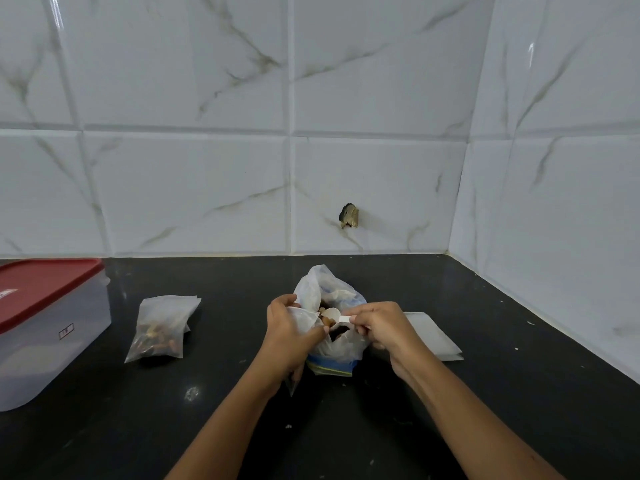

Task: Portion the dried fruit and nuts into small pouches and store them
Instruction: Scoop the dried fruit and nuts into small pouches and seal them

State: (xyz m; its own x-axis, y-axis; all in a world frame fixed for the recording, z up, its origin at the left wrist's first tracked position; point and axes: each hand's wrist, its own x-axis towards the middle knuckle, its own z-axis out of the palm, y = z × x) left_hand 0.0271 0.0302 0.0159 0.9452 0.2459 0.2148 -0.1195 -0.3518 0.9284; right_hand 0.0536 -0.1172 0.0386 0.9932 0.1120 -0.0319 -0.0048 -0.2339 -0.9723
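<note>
Middle of the table, a bit back toward the wall edge, sits the big bag (341,344) of dried fruit and nuts, mouth open. The left hand (287,334) grips a small pouch (304,318) by its rim, right against that bag. The right hand (381,327) pinches the handle of a white scoop (332,314) over the opening.

Handling guess: everything's thin film, so light, floppy and kinda slippery. Hold the pouch at the rim or the mouth flops shut. The scoop is stiff, so a handle pinch works, but the loose nuts will roll off if it tips.

Count:
- one big bag
- one scoop
- one filled pouch (157,330) toward the left edge (maybe another under it, can't tell)
- a flat stack of empty pouches (436,341) toward the right edge, can't count them
- one red-lidded tub (52,341) at the left edge
</note>
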